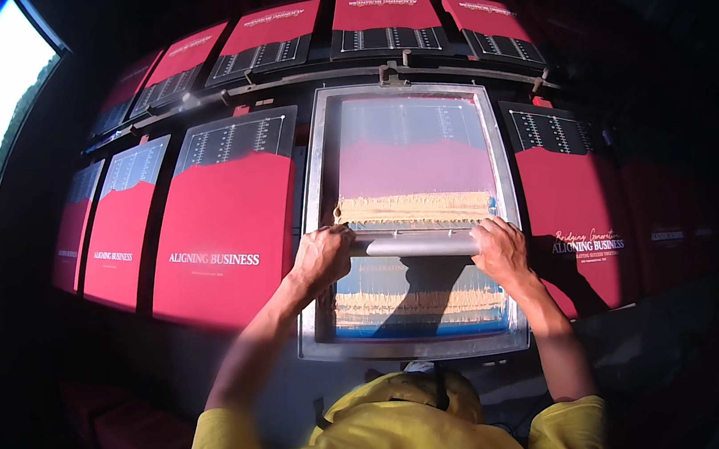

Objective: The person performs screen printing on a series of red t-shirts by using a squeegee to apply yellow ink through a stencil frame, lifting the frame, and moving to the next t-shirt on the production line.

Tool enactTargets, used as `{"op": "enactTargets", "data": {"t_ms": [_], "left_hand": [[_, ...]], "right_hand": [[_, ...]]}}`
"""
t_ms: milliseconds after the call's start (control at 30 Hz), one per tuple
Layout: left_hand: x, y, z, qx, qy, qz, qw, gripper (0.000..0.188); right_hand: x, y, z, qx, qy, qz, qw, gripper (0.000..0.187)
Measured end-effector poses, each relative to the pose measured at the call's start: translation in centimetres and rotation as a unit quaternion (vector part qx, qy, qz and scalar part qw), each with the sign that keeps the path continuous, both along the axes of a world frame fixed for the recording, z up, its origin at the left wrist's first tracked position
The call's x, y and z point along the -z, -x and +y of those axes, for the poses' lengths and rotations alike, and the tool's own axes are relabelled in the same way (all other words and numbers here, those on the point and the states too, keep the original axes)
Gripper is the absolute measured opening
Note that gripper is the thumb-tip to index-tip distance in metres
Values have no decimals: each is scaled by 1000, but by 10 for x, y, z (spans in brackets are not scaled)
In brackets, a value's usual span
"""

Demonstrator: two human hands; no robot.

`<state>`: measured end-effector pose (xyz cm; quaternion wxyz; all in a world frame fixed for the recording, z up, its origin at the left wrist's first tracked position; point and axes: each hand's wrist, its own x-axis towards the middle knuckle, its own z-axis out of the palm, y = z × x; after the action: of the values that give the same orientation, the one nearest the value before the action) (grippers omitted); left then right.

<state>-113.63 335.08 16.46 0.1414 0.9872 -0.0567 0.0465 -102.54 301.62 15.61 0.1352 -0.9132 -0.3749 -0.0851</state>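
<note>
A silver-framed printing screen (pixel 321 139) lies over a red and dark panel that shows through its mesh. Across its lower middle runs a squeegee (pixel 416 242) with a pale grey bar. My left hand (pixel 322 259) is wrapped round the bar's left end, and my right hand (pixel 500 249) grips the right end. Just beyond the bar, a thick band of beige ink (pixel 420 207) spans the mesh. Nearer me, a second ragged streak of beige ink (pixel 421 308) lies above a blue strip. The squeegee's lower edge is hidden.
Red panels with dark ends, one a large red panel (pixel 222 244), lie left of the screen. Another red panel (pixel 572 215) lies to its right, partly shaded. A metal rail (pixel 292 77) passes behind the screen, with several more panels beyond it. A bright window (pixel 0 82) is at far left.
</note>
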Motion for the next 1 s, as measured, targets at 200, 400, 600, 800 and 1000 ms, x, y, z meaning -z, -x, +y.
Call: {"op": "enactTargets", "data": {"t_ms": [200, 400, 600, 800, 1000], "left_hand": [[9, 122, -41, 10, 9, -50, 999, 28], [43, 175, -63, 15, -15, 2, 1000, 49], [44, 187, -71, 35, -81, 2, 996, 69], [20, 188, -47, 63, 84, 1, 994, 78], [97, 165, 18, -214, 212, -46, 952, 46]], "right_hand": [[0, 126, -38, 4, -8, -37, 999, 26], [28, 183, -56, 16, 35, -88, 995, 45], [19, 205, -54, 23, 24, -13, 999, 71], [8, 181, -63, 22, -81, 22, 996, 51], [109, 98, -112, 301, -214, 11, 929, 33]]}}
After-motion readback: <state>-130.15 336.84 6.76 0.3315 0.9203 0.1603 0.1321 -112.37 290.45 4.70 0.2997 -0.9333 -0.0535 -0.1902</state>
